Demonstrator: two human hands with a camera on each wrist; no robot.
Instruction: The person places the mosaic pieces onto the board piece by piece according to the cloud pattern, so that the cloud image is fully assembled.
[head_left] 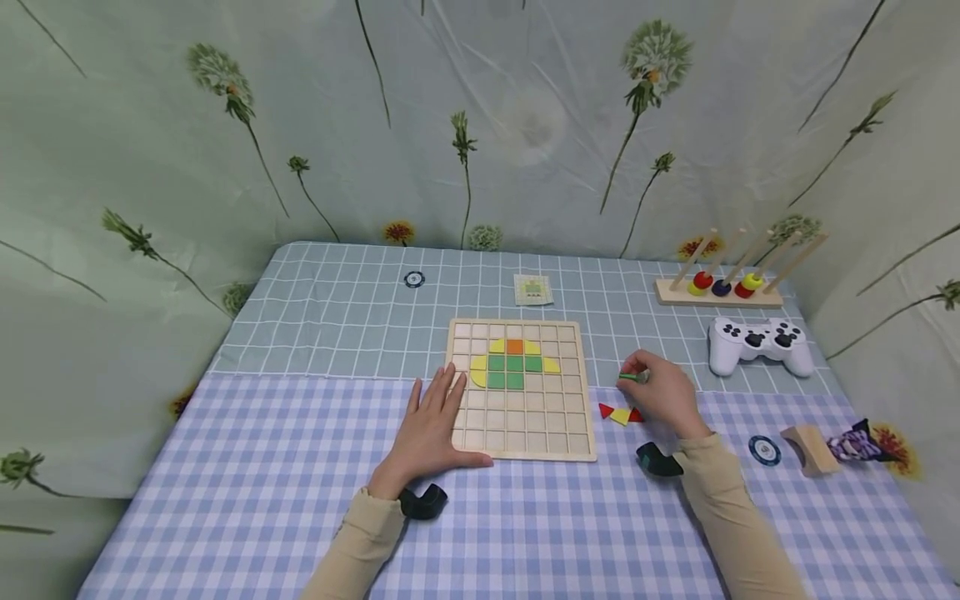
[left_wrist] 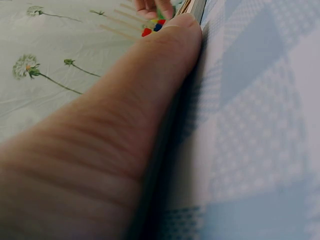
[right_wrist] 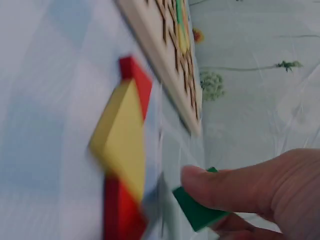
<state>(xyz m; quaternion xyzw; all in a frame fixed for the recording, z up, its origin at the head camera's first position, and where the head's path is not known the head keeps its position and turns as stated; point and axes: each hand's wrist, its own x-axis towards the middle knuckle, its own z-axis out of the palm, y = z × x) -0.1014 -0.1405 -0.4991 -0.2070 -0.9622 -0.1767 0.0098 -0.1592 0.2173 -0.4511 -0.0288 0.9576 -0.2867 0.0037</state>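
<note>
The right hand [head_left: 663, 393] is positioned just to the right of the square wooden grid board [head_left: 519, 388], and a small flat green wooden piece [head_left: 632, 377] is pinched between its thumb and fingers, raised just clear of the table [head_left: 247, 467]. Two red triangular pieces [head_left: 606, 409] and one yellow triangular piece [head_left: 621, 416] are laid together on the table between the board's right edge and that hand.

The left hand [head_left: 431, 425] is laid flat with straight fingers across the board's lower left corner; nothing is held by it. Yellow, green and orange pieces [head_left: 513, 364] are seated in the board's upper middle cells. A white game controller [head_left: 759, 343] is placed well to the right of the board.
</note>
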